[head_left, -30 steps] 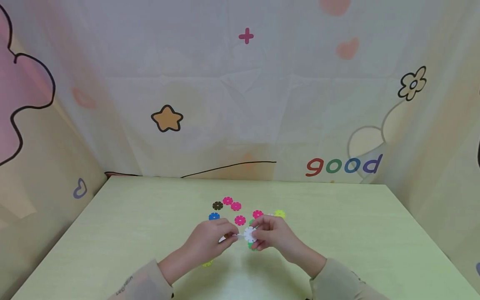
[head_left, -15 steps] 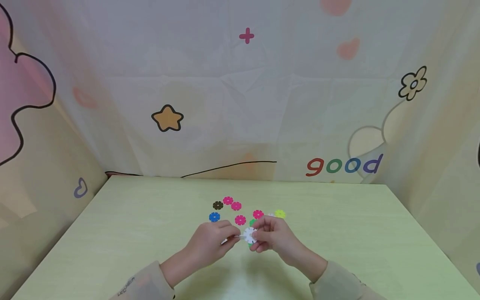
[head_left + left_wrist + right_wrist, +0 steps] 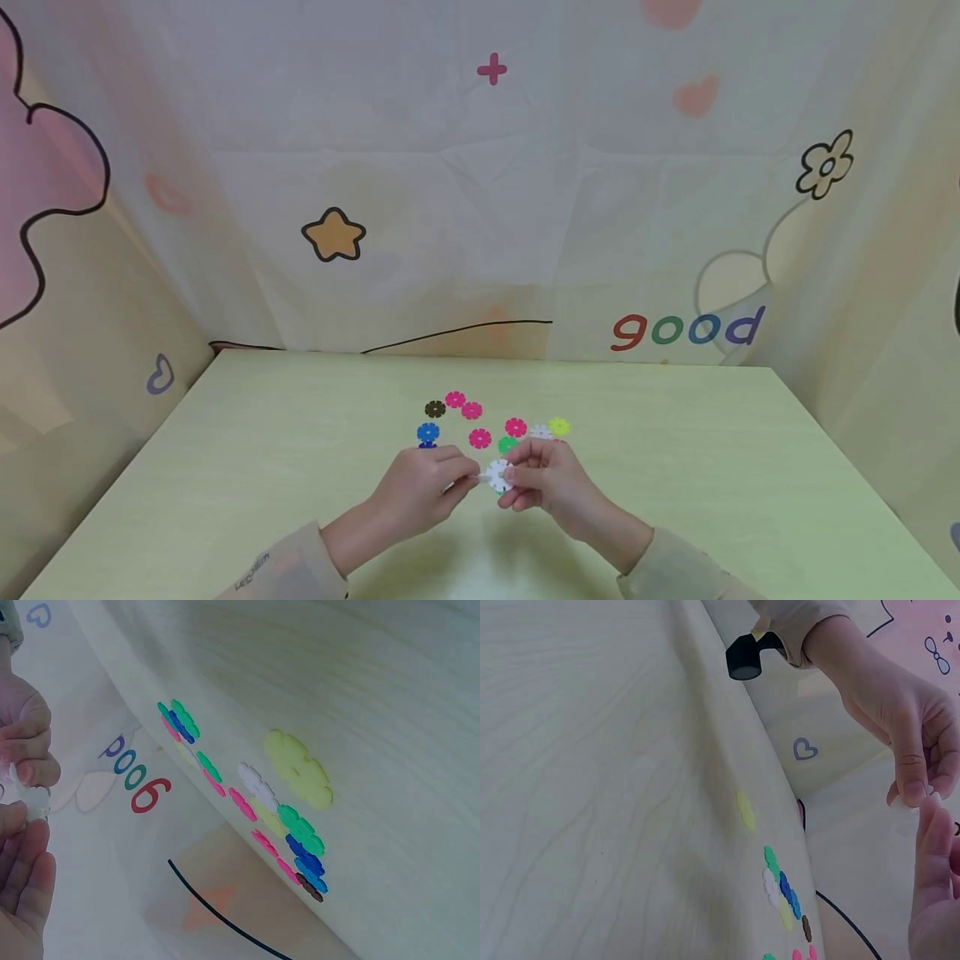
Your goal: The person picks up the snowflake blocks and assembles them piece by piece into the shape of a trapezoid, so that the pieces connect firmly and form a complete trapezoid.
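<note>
In the head view, both hands meet above the table's middle. My right hand (image 3: 558,482) pinches a white notched snowflake disc (image 3: 497,476), its flat face toward the head camera. Thumb and fingers of my left hand (image 3: 423,487) pinch a second white piece, seen almost edge-on and mostly covered by the fingers. Its edge meets the rim of the first disc; how far the two are slotted together cannot be made out. From the left wrist view, white plastic (image 3: 36,799) shows between the two hands' fingertips.
Loose snowflake discs lie flat behind the hands: pink (image 3: 480,438), brown (image 3: 435,409), blue (image 3: 428,432), green (image 3: 507,445), white (image 3: 541,432) and yellow (image 3: 559,426). Another yellow disc (image 3: 298,769) lies nearer the left wrist camera. A printed curtain (image 3: 450,208) borders the pale table (image 3: 262,433).
Both hands keep their pinch and have sunk slightly in the head view. The left hand has shifted a little right, toward the right hand. The loose discs stay put.
</note>
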`<control>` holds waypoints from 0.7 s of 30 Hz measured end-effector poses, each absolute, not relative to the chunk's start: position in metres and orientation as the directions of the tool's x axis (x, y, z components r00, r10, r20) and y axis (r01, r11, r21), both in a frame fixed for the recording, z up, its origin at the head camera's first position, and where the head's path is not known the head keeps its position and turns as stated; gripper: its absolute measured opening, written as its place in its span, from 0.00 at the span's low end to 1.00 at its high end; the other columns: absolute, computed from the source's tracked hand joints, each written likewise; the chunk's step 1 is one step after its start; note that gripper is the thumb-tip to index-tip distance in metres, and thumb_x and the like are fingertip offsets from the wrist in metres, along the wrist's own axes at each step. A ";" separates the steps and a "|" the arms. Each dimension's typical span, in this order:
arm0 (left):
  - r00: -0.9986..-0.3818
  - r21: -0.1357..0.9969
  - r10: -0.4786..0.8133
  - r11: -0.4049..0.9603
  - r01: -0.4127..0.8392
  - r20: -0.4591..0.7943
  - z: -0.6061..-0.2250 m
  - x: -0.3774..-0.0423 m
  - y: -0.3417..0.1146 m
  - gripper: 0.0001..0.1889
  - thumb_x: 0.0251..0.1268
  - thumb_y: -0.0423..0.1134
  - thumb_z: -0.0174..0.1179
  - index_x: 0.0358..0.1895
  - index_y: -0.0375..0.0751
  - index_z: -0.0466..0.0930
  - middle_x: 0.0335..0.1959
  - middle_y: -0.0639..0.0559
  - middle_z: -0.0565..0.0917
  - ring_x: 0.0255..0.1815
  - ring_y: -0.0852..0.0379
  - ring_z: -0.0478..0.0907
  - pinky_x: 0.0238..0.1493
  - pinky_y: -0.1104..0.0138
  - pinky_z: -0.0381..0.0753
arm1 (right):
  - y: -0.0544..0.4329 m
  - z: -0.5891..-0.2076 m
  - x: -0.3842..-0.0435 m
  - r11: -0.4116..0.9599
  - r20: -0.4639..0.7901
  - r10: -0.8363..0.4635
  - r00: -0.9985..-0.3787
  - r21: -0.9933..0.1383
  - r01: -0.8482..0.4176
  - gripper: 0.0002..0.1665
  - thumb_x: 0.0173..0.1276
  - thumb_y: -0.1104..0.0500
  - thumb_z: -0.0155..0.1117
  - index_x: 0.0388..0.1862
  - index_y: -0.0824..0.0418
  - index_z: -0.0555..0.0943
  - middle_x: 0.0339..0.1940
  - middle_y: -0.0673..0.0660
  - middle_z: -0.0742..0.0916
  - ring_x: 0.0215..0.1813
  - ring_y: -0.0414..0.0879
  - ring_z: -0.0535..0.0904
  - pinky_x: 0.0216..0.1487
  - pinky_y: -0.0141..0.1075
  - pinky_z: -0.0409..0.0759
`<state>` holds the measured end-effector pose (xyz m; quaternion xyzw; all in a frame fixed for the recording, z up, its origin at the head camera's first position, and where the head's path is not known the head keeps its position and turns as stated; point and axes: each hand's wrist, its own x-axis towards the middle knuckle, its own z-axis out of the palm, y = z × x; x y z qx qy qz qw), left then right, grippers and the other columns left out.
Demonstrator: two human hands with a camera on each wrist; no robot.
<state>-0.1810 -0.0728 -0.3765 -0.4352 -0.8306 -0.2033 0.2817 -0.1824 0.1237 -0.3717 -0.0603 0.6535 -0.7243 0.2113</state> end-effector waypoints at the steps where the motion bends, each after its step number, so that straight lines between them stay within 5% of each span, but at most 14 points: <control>1: -0.451 0.082 0.611 0.534 0.841 0.650 -0.377 -0.181 -0.073 0.03 0.46 0.34 0.66 0.26 0.43 0.82 0.22 0.57 0.82 0.20 0.68 0.77 0.25 0.85 0.70 | 0.123 -0.372 -0.182 -0.063 -0.194 -0.382 -0.904 -0.970 0.235 0.06 0.59 0.68 0.57 0.33 0.68 0.70 0.21 0.52 0.81 0.21 0.40 0.81 0.25 0.27 0.78; 6: -0.430 0.047 0.625 0.532 0.845 0.652 -0.379 -0.179 -0.072 0.03 0.45 0.34 0.66 0.25 0.44 0.82 0.22 0.58 0.82 0.20 0.68 0.76 0.24 0.85 0.70 | 0.121 -0.376 -0.177 -0.047 -0.204 -0.367 -0.907 -0.970 0.237 0.08 0.60 0.68 0.56 0.37 0.70 0.69 0.22 0.52 0.81 0.22 0.41 0.81 0.26 0.27 0.78; 11: -0.493 0.078 0.631 0.567 0.820 0.600 -0.378 -0.178 -0.072 0.03 0.48 0.37 0.65 0.28 0.46 0.82 0.23 0.59 0.82 0.22 0.68 0.77 0.25 0.84 0.71 | 0.123 -0.380 -0.176 -0.022 -0.198 -0.372 -0.907 -0.975 0.223 0.11 0.60 0.66 0.57 0.39 0.70 0.69 0.23 0.52 0.81 0.24 0.41 0.82 0.28 0.29 0.79; 16: -0.547 0.059 0.644 0.617 0.784 0.535 -0.379 -0.178 -0.071 0.15 0.47 0.49 0.65 0.38 0.46 0.81 0.30 0.58 0.84 0.30 0.65 0.80 0.28 0.77 0.76 | 0.125 -0.384 -0.174 -0.020 -0.192 -0.388 -0.901 -0.976 0.216 0.11 0.59 0.65 0.59 0.37 0.69 0.70 0.23 0.51 0.83 0.25 0.41 0.82 0.29 0.29 0.79; 21: -0.539 0.041 0.654 0.616 0.787 0.531 -0.387 -0.177 -0.070 0.23 0.46 0.58 0.62 0.42 0.47 0.81 0.32 0.59 0.84 0.33 0.64 0.79 0.29 0.76 0.76 | 0.123 -0.389 -0.172 -0.013 -0.194 -0.387 -0.902 -0.976 0.216 0.11 0.57 0.63 0.62 0.34 0.67 0.71 0.22 0.51 0.84 0.24 0.41 0.82 0.28 0.30 0.78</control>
